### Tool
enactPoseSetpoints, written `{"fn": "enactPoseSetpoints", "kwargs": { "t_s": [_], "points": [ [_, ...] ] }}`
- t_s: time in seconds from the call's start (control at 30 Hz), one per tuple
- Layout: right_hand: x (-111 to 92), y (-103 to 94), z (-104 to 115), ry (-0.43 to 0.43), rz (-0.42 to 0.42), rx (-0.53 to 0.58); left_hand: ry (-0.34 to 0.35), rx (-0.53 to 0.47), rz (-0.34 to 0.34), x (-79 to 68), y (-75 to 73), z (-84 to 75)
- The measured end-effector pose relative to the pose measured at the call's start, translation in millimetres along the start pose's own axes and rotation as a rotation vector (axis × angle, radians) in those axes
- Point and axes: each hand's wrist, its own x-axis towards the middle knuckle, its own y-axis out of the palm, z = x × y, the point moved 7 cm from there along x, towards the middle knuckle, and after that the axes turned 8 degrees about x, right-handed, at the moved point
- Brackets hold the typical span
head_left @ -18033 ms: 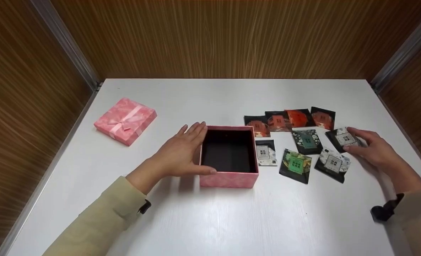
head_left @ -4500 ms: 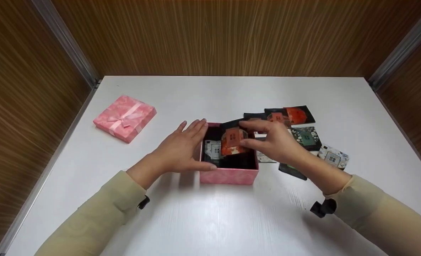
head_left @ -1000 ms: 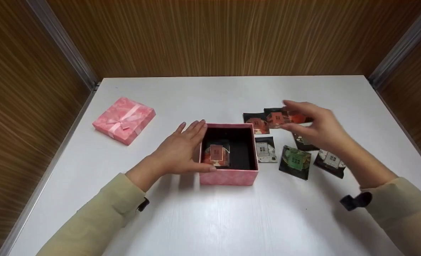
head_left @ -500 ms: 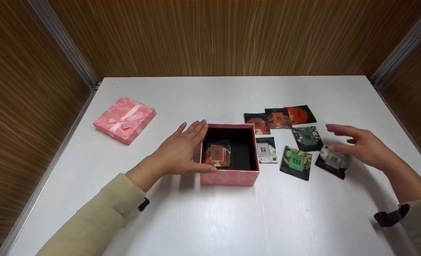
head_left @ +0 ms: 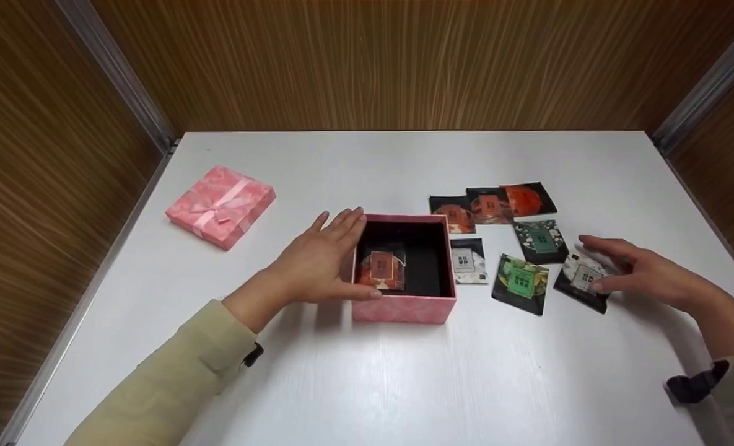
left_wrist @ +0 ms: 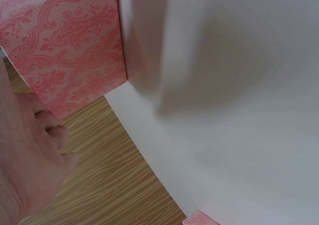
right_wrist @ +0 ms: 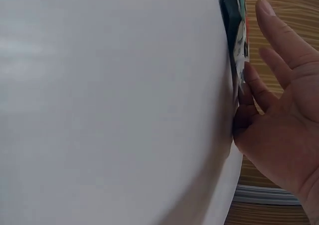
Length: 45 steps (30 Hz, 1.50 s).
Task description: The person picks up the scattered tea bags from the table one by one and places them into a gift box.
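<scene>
Right hand [head_left: 655,272] has just come down to the black-and-white square glossy sachet [head_left: 580,280] on the white desk [head_left: 342,384], fingers spread, no grip visible, so sachet's reached but unlifted; left hand [head_left: 320,266] rests straight-fingered against pink patterned square cardboard box [head_left: 404,311].

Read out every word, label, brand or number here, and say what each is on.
Nothing is legible.
Green-labelled packet: characters, too small.
Teal-labelled packet: characters, too small.
Two white-labelled packets: characters, too blurred.
Three rear red packets: marks, too small.
Red packet in the pink box: marks, too small.
Pink lid: no text seen.
</scene>
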Motion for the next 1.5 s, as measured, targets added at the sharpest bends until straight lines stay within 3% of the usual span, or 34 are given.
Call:
{"fn": "enactPoseSetpoints", "kwargs": {
  "t_s": [0.23,0.83,1.5],
  "points": [
    [-2.0,2.4,-5.1,-0.007,0.014,0.023,-0.005,-0.006,0.009,0.0,-2.3,-0.4],
    [-4.0,3.7,-1.7,-0.025,0.000,-0.085,0.003,0.023,0.017,2.9,-2.3,-0.7],
    [0.8,4.6,-8.0,0.021,-0.013,-0.047,-0.008,0.012,0.019,0.7,0.9,0.2]
  ]
}}
